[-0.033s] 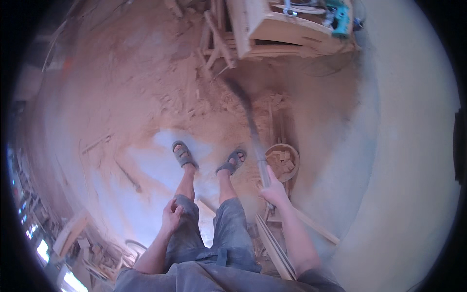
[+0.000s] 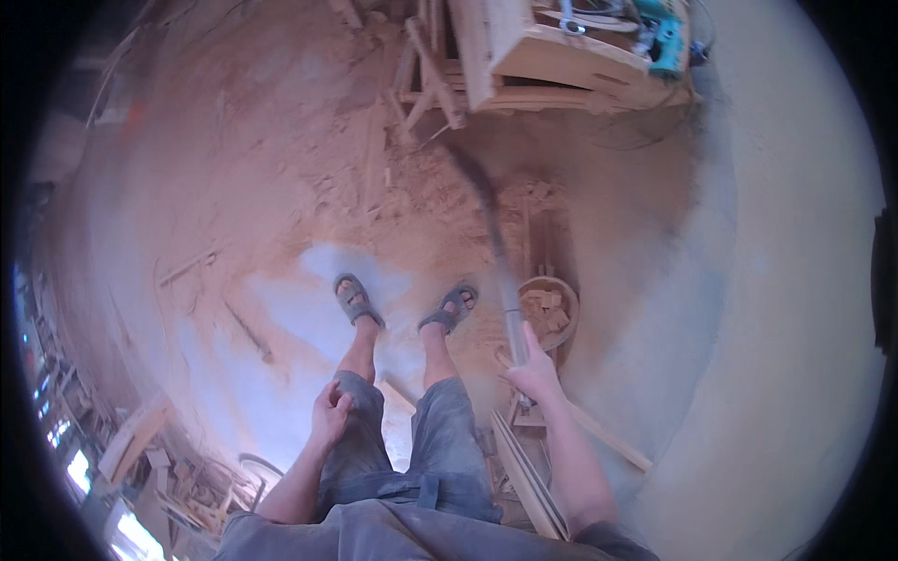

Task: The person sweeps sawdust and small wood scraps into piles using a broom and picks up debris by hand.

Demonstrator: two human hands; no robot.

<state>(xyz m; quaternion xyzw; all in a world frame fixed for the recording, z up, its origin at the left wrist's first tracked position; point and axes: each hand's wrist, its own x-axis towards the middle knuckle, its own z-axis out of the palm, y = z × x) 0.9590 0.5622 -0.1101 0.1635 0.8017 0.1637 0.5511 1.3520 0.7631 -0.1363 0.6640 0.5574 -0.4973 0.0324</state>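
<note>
My right hand (image 2: 533, 372) is closed round the pale grey handle of a broom (image 2: 496, 234), its thumb lying along the shaft. The broom's dark, bushy end (image 2: 470, 173) curves away over the dusty floor and looks blurred. Close to my left thigh hangs my left hand (image 2: 333, 409), its fingers loosely curled with nothing visible in them. Between the broom's dark end and my sandalled feet (image 2: 355, 297), sawdust and small wood scraps (image 2: 388, 201) cover the floor.
Beside the broom handle stands a round bucket (image 2: 572, 318) of wood offcuts. A wooden workbench (image 2: 571, 70) at the far right carries a teal power tool (image 2: 667, 42). Long wood strips (image 2: 524, 467) lie near my right leg. Wood scraps (image 2: 140, 444) pile up at the near left.
The broom and my right hand appear slightly further right, while the whole view has also shifted a little. My left hand and feet stay nearly in place.
</note>
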